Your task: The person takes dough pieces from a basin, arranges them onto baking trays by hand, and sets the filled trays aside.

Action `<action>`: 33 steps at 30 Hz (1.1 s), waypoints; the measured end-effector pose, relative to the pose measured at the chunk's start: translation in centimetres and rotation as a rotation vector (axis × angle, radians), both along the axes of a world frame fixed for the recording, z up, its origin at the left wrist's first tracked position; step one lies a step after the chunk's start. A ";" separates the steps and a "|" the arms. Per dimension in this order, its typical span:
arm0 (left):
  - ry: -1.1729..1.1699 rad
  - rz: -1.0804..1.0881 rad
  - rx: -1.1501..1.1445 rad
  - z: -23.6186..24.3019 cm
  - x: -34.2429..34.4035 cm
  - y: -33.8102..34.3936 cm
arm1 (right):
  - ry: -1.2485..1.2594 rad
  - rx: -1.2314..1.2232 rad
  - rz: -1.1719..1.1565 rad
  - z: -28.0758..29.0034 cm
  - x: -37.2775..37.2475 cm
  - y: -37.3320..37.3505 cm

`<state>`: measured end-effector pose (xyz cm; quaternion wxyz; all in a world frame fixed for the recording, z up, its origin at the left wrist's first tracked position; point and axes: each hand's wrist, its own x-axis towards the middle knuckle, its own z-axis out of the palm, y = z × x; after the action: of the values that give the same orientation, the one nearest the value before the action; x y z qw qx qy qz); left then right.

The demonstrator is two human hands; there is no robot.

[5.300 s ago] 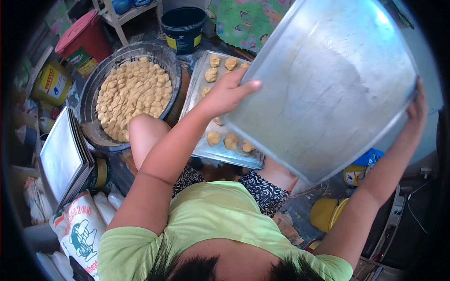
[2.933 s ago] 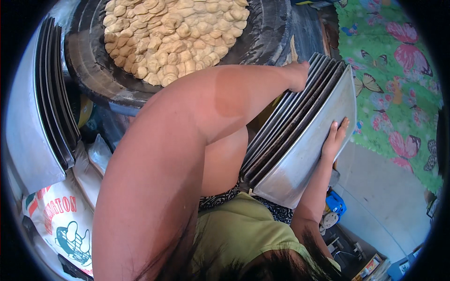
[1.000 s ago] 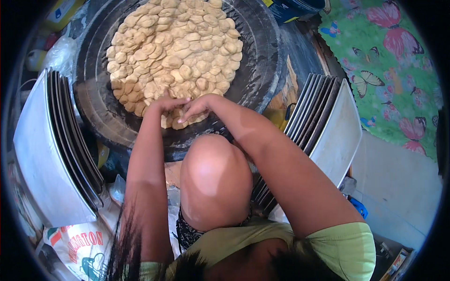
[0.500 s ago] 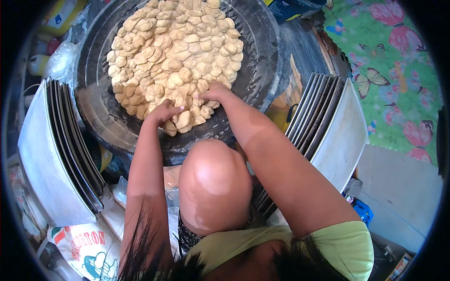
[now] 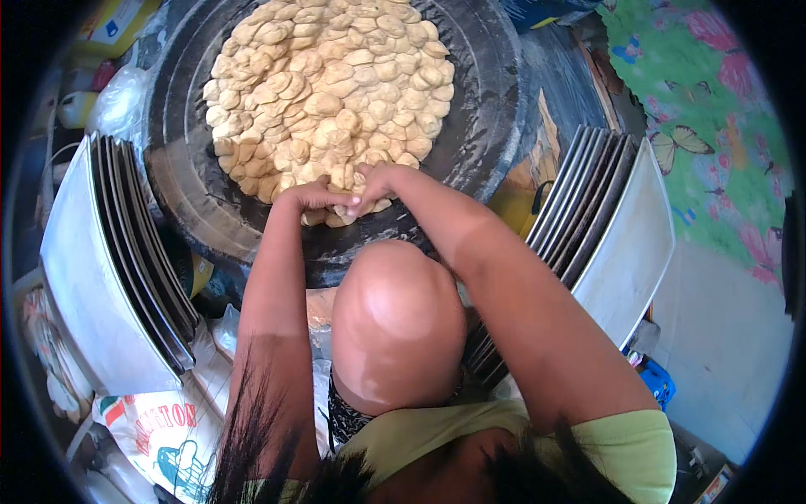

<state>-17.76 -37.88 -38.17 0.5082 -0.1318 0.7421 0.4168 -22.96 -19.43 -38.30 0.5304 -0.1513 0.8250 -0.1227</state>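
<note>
A wide, round black tub holds a broad heap of pale, rounded dough pieces, pressed close together and overlapping. At the heap's near edge, my left hand has its fingers curled over the dough, its thumb stretched toward the other hand. My right hand closes on the same spot from the right, its fingers bent in against the dough. The two hands meet here, with a few dough pieces showing just below them. Parts of the fingers are hidden in the dough.
Stacked metal trays stand on edge at the left and right. A printed white sack lies at lower left. My bent knee rises just before the tub. A green butterfly-patterned sheet covers the far right.
My hands have drawn together at the heap's near edge, the left thumb now reaching the right hand. The whole view has shifted slightly, so the tub and trays appear farther right.
</note>
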 end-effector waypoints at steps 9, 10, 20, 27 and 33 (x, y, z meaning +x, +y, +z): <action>0.319 -0.193 -0.527 -1.7 0.0 5.0 | 0.338 -0.006 0.063 -2.0 1.2 -0.3; 0.337 -0.167 -0.484 -1.8 -0.5 4.8 | 0.379 -0.098 0.061 -2.3 0.5 -0.1; 0.702 0.120 -0.208 6.8 -2.3 2.0 | 0.131 -0.577 -0.311 9.0 -2.8 3.3; 0.970 0.179 0.184 24.8 -1.4 10.3 | 0.506 -0.641 -0.201 30.6 1.4 14.1; 1.175 -0.014 0.605 32.4 8.1 24.8 | 0.673 -0.581 -0.558 37.8 15.8 27.6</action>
<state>-9.64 -13.13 -5.74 0.0360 0.2713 0.7468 0.6062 -7.14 8.19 -0.52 0.1193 -0.0978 0.8908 -0.4274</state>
